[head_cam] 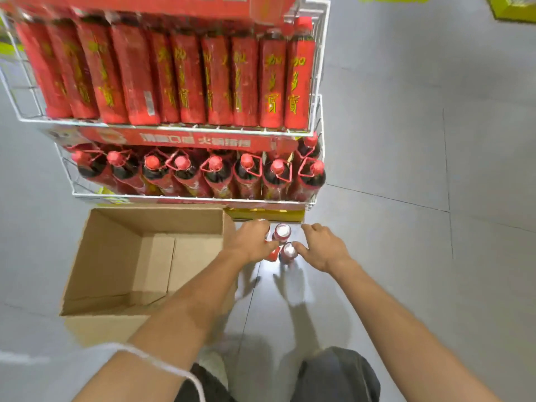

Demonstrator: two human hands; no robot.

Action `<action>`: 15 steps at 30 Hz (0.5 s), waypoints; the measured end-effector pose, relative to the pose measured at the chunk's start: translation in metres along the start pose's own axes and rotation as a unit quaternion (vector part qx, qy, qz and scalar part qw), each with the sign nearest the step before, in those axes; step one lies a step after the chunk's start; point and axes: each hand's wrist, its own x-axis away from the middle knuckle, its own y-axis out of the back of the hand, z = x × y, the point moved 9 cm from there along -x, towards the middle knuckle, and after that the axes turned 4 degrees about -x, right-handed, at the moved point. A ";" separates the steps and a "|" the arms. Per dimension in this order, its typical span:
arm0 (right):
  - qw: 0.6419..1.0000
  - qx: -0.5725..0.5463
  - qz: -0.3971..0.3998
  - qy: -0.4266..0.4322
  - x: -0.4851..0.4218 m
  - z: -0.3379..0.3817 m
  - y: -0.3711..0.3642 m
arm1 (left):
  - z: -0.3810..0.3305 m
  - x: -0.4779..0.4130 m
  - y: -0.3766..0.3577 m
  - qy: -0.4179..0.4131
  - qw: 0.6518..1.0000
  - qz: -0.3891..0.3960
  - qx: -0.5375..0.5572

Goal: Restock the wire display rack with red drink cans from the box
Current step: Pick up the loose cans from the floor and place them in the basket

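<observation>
Red cans (282, 233) stand between left and right fingers (308, 227).

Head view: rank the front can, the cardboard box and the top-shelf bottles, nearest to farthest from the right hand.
1. Front can, on the floor at the right hand's thumb.
2. Cardboard box, on the left, past the left hand.
3. Top-shelf bottles, highest, at the back.

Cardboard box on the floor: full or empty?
Empty, as far as visible: the cardboard box stands open, showing only bare brown bottom and walls.
</observation>
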 end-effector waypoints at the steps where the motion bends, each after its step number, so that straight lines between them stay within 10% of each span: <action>1: 1.000 0.004 -0.003 0.000 -0.022 -0.011 -0.022 | 0.012 -0.021 -0.024 0.009 1.000 -0.007 0.007; 15: 0.997 -0.017 -0.060 0.037 -0.212 -0.083 -0.193 | 0.116 -0.193 -0.185 0.137 0.979 -0.135 0.072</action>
